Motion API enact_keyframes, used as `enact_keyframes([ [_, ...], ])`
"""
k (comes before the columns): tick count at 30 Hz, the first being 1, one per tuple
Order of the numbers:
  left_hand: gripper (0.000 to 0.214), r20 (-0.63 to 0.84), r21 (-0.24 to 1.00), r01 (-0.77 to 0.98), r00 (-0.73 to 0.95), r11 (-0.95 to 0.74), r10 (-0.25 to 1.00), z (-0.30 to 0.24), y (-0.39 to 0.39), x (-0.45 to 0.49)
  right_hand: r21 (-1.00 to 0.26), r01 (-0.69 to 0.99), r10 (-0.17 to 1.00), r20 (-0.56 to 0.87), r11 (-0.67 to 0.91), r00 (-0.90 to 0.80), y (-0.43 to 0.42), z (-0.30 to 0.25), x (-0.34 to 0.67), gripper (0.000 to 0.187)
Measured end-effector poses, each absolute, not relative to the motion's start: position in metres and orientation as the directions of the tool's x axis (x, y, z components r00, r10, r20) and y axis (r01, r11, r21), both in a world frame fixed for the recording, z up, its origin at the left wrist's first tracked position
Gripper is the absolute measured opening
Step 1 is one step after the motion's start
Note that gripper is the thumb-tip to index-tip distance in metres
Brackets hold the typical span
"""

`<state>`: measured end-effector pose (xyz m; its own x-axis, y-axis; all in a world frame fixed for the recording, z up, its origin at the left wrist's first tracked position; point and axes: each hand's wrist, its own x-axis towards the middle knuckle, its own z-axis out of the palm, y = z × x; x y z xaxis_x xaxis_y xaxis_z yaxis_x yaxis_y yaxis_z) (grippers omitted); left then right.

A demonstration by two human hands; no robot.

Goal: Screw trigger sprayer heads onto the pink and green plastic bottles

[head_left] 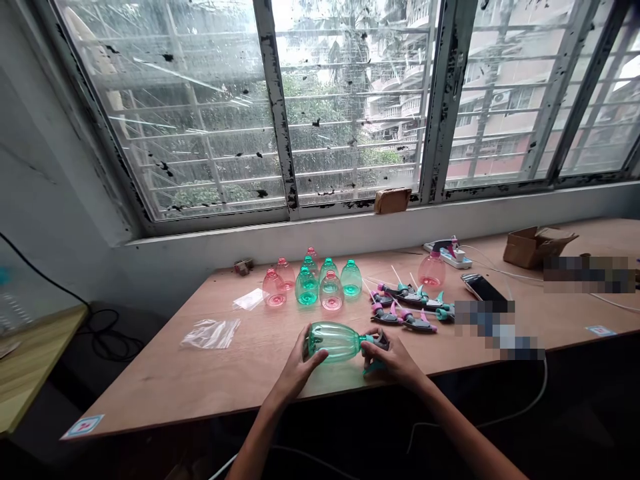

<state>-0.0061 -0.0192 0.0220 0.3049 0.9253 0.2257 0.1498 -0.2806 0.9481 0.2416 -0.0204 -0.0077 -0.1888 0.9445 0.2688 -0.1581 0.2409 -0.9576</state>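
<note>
A clear green spray bottle [336, 341] lies sideways above the table's front edge, its neck pointing right. My left hand [301, 365] is wrapped round its base end, thumb along the near side. At the neck, my right hand [393, 359] grips a grey and teal trigger sprayer head [373, 365], partly hidden by the fingers. Head and bottle neck meet; how far the cap is screwed on I cannot tell. Behind them stand several open-necked bottles, among them a green bottle [307, 287] and a pink bottle [331, 291]. Loose trigger sprayer heads [419, 323] with white tubes lie to the right.
A pink bottle with its sprayer fitted [432, 270] stands at the back right, near a power strip [455, 257]. A phone [484, 291], a cardboard box [535, 248] and cables lie further right. Plastic bags [213, 333] rest on the left of the wooden table [165, 383].
</note>
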Motion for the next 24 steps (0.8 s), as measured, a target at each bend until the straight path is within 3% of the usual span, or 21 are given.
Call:
enact_keyframes([
  [3,0.064,0.242,0.945,0.139,0.318,-0.297,0.917,0.0253,-0.0204,-0.0056,-0.958,-0.146,0.942,0.273,0.248,-0.196,-0.0215,-0.0054,0.2406,0.035],
  [10,0.093,0.234,0.953,0.109,0.333,-0.283,0.914,0.0254,-0.0252,-0.0046,-0.959,-0.135,0.943,0.272,0.249,-0.194,-0.0223,-0.0035,0.2416,0.034],
  [16,0.072,0.226,0.956,0.114,0.304,-0.271,0.925,0.0295,-0.024,-0.0031,-0.963,-0.125,0.94,0.261,0.238,-0.221,-0.024,-0.0017,0.2409,0.035],
  [24,0.099,0.234,0.954,0.105,0.319,-0.28,0.918,0.0252,-0.0254,-0.0029,-0.963,-0.137,0.948,0.255,0.232,-0.191,-0.0226,-0.0043,0.24,0.037],
])
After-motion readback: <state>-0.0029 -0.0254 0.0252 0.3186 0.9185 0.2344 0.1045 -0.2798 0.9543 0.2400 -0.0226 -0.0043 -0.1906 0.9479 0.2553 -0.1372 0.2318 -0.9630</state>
